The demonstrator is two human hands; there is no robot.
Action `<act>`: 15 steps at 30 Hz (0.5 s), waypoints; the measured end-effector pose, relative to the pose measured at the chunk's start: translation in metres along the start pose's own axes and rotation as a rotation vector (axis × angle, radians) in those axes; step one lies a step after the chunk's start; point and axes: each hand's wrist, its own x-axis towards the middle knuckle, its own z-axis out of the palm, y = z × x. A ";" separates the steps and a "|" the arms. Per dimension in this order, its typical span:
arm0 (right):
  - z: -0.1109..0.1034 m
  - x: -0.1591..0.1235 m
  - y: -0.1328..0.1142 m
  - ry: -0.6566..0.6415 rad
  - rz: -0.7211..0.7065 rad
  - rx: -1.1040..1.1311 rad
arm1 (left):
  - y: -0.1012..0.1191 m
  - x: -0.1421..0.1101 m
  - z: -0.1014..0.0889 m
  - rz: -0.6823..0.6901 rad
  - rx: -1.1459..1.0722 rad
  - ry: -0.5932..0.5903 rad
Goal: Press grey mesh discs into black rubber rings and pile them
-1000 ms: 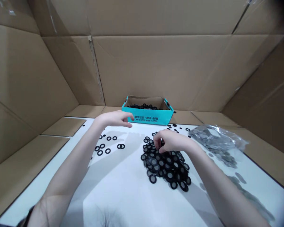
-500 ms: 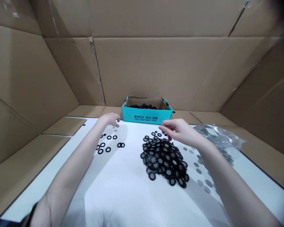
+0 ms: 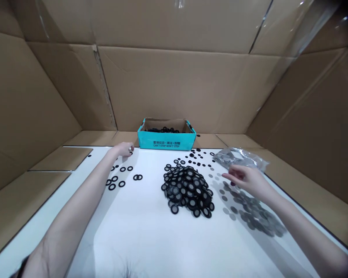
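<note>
My left hand (image 3: pixel 124 149) is at the back left of the white table, its fingers closed on what looks like a small black ring (image 3: pixel 131 153), mostly hidden. Several flat black rings (image 3: pixel 121 184) lie nearer me on that side, two of them overlapping. In the middle stands a heap of black rings with grey centres (image 3: pixel 188 189). To its right my right hand (image 3: pixel 243 177) hovers with curled fingers and the thumb stretched forward; whatever its fingertips hold cannot be made out. Below it, loose grey discs (image 3: pixel 258 216) are spread over the table.
A turquoise box (image 3: pixel 166 141) holding black rings stands at the back. Small black discs (image 3: pixel 194 156) are scattered behind the heap. A clear plastic bag (image 3: pixel 240 156) with grey contents lies at the back right. Cardboard walls (image 3: pixel 174 85) enclose the table (image 3: pixel 127 231).
My right hand has moved right, from over the heap to above the grey discs. My left hand's fingers have closed near the box. The whole view has shifted slightly.
</note>
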 end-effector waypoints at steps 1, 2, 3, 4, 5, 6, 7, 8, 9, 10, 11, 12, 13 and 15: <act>0.002 -0.005 0.008 -0.004 0.028 -0.003 | -0.001 0.000 0.000 0.007 -0.005 0.001; 0.005 -0.009 0.015 -0.007 0.051 -0.005 | -0.001 0.000 0.000 0.013 -0.008 -0.001; 0.007 -0.014 0.022 -0.007 0.069 -0.007 | -0.002 0.000 0.000 0.019 -0.010 -0.004; 0.008 -0.018 0.028 -0.004 0.084 -0.010 | -0.002 -0.001 0.000 0.024 -0.011 -0.006; 0.010 -0.022 0.034 0.002 0.098 -0.017 | -0.002 -0.001 -0.001 0.027 -0.012 -0.007; 0.011 -0.026 0.040 0.008 0.112 -0.026 | -0.003 -0.001 -0.001 0.029 -0.013 -0.006; 0.012 -0.030 0.045 0.013 0.126 -0.037 | -0.003 -0.001 0.000 0.029 -0.013 -0.004; 0.013 -0.034 0.049 0.017 0.141 -0.049 | -0.003 -0.001 0.000 0.029 -0.013 -0.002; 0.014 -0.037 0.053 0.017 0.154 -0.060 | -0.003 -0.001 0.000 0.029 -0.013 -0.001; 0.015 -0.040 0.055 0.016 0.166 -0.068 | -0.002 -0.001 0.000 0.029 -0.012 0.000; 0.016 -0.043 0.057 0.016 0.176 -0.073 | -0.002 -0.001 0.000 0.029 -0.010 -0.001; 0.017 -0.046 0.058 0.019 0.188 -0.077 | -0.002 -0.001 0.000 0.029 -0.008 -0.003; 0.019 -0.048 0.058 0.027 0.201 -0.081 | -0.001 -0.001 0.000 0.030 -0.006 -0.006; 0.022 -0.052 0.056 0.050 0.231 -0.086 | -0.001 -0.003 0.000 0.034 -0.006 -0.012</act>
